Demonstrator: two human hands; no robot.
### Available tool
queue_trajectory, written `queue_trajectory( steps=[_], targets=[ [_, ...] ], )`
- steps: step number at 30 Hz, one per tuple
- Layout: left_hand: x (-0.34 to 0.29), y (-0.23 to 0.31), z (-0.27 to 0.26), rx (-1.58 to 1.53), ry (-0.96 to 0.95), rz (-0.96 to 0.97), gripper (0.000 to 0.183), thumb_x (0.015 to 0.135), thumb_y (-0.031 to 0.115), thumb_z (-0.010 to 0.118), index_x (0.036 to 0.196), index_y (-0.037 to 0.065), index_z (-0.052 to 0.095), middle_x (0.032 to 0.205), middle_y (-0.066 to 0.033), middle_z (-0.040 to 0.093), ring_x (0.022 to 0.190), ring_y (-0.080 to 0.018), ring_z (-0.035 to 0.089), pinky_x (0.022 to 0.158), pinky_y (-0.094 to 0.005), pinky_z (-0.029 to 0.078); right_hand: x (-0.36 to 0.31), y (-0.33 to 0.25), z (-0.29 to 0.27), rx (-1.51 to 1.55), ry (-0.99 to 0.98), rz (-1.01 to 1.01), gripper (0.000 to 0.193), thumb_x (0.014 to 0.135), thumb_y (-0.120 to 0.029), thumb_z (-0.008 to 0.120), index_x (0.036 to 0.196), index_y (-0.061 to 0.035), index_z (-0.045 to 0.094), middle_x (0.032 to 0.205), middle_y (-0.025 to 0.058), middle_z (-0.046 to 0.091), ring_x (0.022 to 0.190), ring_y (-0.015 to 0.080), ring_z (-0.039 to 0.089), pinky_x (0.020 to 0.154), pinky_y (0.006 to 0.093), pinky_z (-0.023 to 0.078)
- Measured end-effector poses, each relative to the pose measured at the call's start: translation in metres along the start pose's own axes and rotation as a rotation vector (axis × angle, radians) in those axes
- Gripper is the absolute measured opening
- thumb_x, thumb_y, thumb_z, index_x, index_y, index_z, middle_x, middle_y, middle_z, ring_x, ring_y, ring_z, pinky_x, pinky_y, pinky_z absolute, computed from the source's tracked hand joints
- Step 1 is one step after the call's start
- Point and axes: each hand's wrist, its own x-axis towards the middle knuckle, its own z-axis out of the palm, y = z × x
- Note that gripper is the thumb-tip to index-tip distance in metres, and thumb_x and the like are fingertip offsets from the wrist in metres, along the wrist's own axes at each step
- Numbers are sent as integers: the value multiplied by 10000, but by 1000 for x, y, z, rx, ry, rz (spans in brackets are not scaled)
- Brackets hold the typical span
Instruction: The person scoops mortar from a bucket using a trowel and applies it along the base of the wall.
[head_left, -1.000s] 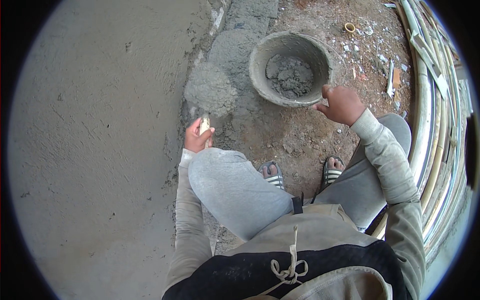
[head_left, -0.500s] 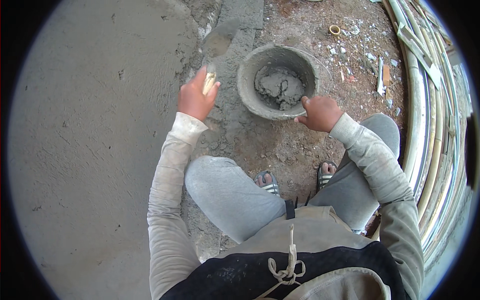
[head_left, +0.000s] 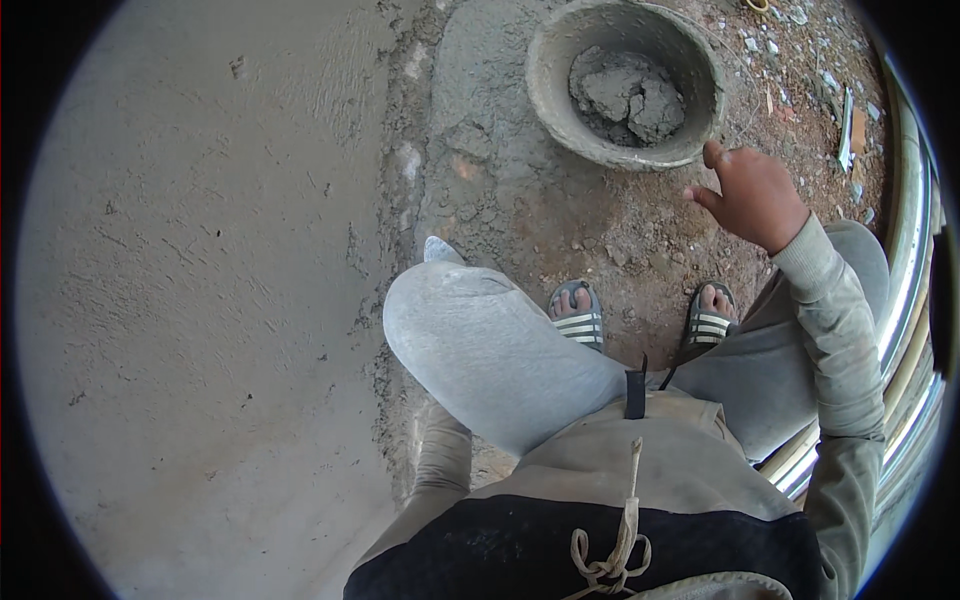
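Observation:
A round bucket (head_left: 555, 120) crusted with grey mortar stands on the ground ahead of me. A cracked lump of wet grey mortar (head_left: 628, 95) lies inside it. My right hand (head_left: 757, 195) is just outside the bucket's near right rim. Its thumb and forefinger are apart and I see nothing between them; the other fingers are mostly hidden. My left forearm (head_left: 443, 450) passes under my bent left leg, which hides the left hand. A small pale grey point (head_left: 440, 250) shows beyond my left knee, perhaps the trowel's blade.
Smooth grey plaster or cement (head_left: 200, 280) spreads along my left, with a rough edge. Crumbs of mortar and reddish dirt cover the ground by my sandals (head_left: 577, 318). Rubble and an orange-brown scrap (head_left: 858, 130) lie at the upper right. Long pipes (head_left: 905, 220) run along the right.
My left hand, with the trowel, has swung back from beside the bucket to behind my left leg. My right hand has come off the bucket's rim. The view has shifted.

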Motion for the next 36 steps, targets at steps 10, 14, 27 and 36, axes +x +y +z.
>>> queue_trajectory(
  steps=[10, 14, 27, 36],
  targets=[
    [8, 57, 68, -412, -281, -209, 385, 875, 214, 661, 1175, 60, 474, 759, -149, 603, 576, -278, 601, 502, -415, 487, -5, -10, -3, -34, -17, 27, 556, 849, -474, 653, 1095, 15, 554, 757, 175, 642, 784, 338, 666, 657, 425, 539],
    [28, 83, 83, -493, -301, -204, 378, 873, 187, 666, 1166, 62, 462, 734, -130, 584, 532, -248, 581, 464, -401, 479, -9, -2, -1, -25, 1, 33, 536, 852, -461, 657, 1100, 2, 555, 771, 185, 639, 786, 347, 662, 659, 434, 534],
    [94, 132, 68, -533, -545, 114, 574, 827, 52, 644, 1327, 74, 363, 654, -84, 520, 431, -168, 495, 348, -347, 404, 18, -14, -10, -32, -10, 96, 488, 856, -467, 655, 1052, -29, 565, 818, 201, 650, 802, 380, 658, 691, 482, 516],
    [97, 135, 80, -701, -575, 199, 376, 845, -12, 613, 1153, 53, 406, 669, -60, 497, 400, -146, 462, 339, -334, 387, 11, -11, -17, -17, -14, 163, 510, 852, -493, 652, 1047, -27, 579, 853, 196, 663, 822, 373, 664, 719, 468, 523]
  ],
)
